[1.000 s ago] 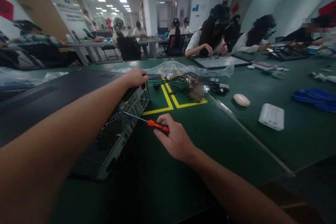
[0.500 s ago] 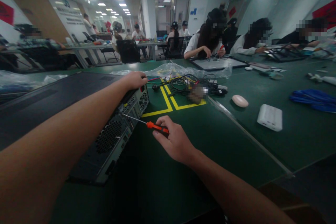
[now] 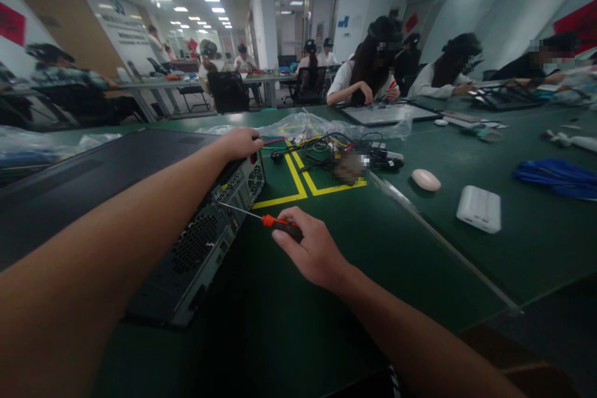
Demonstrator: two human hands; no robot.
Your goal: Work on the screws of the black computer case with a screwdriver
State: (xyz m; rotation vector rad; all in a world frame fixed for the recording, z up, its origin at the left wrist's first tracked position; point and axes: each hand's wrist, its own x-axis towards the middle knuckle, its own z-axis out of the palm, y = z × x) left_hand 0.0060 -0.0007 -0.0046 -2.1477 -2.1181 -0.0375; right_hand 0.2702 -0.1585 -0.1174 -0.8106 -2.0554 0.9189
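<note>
A black desktop computer case (image 3: 107,158) lies on its side at the left, its metal back panel with vents and ports facing me. My left hand (image 3: 241,143) is closed over the far top corner of the case, fingers curled down at the edge. In my right hand (image 3: 312,242) is an orange and black screwdriver (image 3: 282,225), gripped by its handle. The thin shaft slants up to the left, and its tip meets the back panel near the slot covers. Whatever lies under the tip is too small to make out.
On the green table (image 3: 354,230), tangled cables (image 3: 326,152) lie behind my right hand, by yellow tape (image 3: 298,177). Farther right are a pale oval object (image 3: 426,180), a white box-shaped device (image 3: 479,208) and a blue bundle (image 3: 555,177). Several people work across the table.
The screwdriver handle has turned in my right hand, showing more black and less orange. The tip stays at the same place on the panel, and my left hand has not moved.
</note>
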